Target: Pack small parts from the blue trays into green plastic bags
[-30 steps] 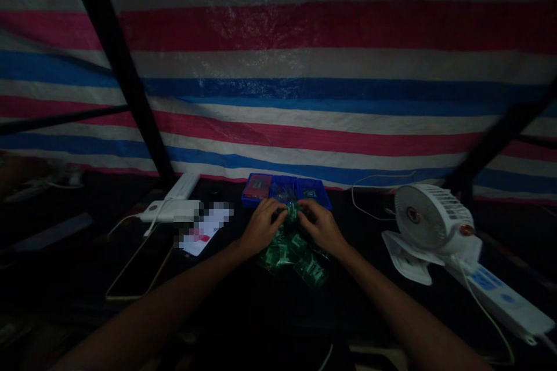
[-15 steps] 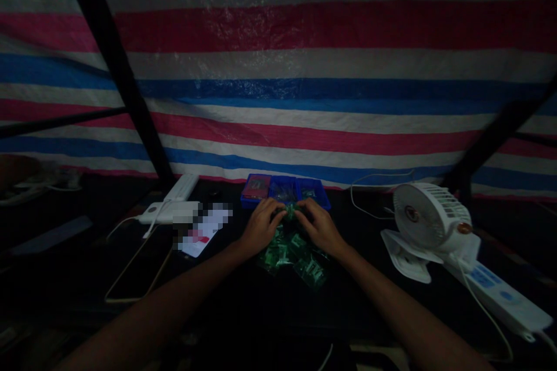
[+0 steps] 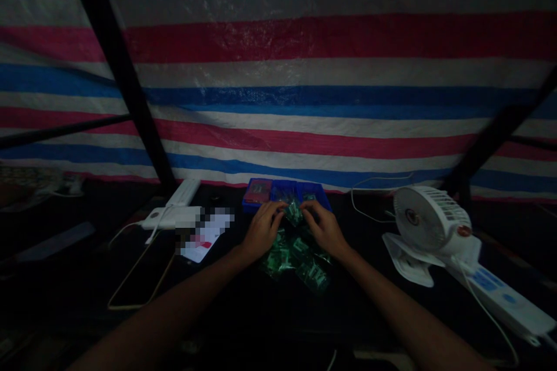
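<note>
Tip: light pinch, edges only, when it's this dark

Biggest first: a striped sheet [image 3: 278, 95] hangs behind the left grip [image 3: 261, 231] and right grip [image 3: 324, 231], and the dark desk [image 3: 243, 313] runs below them. The white fan [image 3: 422, 217] is well off to the right of the right grip, so elbow room looks fine. The blue tray [image 3: 326, 202] sits just beyond both grips, pink packets [image 3: 257, 191] in its left compartment. A loose green pile [image 3: 313, 276] lies under and nearside of the grips.

Smallest: one green packet [image 3: 293, 213], held up between the two grips, left one pinching its left side, right one pinching the right. Too dim to read what's inside.

My take: the plastic is probably slippery and crinkly, so pinch lightly, pull evenly from both sides, and turn it toward whatever light you've got. Wrists clear of the pile, or you'll likely scatter it.
</note>
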A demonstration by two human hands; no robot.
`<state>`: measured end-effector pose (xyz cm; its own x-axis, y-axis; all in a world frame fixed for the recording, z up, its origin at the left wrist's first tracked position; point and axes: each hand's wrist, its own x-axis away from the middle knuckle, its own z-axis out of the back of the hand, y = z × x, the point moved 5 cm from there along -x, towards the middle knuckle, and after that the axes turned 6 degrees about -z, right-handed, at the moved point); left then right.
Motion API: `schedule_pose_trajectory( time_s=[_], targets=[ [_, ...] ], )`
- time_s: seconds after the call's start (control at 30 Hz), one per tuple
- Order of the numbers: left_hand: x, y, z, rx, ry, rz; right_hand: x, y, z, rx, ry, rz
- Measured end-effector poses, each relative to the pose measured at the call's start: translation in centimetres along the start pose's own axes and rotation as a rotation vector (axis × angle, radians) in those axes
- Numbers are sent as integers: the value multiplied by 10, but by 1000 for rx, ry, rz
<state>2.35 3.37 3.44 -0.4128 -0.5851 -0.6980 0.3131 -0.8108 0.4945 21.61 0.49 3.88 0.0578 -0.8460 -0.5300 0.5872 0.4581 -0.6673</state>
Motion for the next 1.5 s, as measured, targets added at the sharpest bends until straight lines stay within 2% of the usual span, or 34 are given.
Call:
schedule_pose_trajectory(
  time_s=[0.33, 0.47, 0.77, 0.9, 1.03, 1.5],
  targets=[
    [-1, 2, 3, -24, -31, -4, -1, 3, -1, -15, -6, -15],
    [-1, 2, 3, -26, -19, -23, -2, 4, -2, -33, -31, -14],
    [-2, 4, 5, -96, 33, -18, -3, -3, 0, -38, 13, 38],
    [-1, 2, 2, -76, 32, -9, -2, -3, -2, -29, 21, -31],
    [3, -8, -2, -18, 32, 77, -1, 1, -4, -34, 20, -103],
    [4, -15, -6, 37, 19, 82, -3, 3, -11, -158, -8, -139]
  ],
)
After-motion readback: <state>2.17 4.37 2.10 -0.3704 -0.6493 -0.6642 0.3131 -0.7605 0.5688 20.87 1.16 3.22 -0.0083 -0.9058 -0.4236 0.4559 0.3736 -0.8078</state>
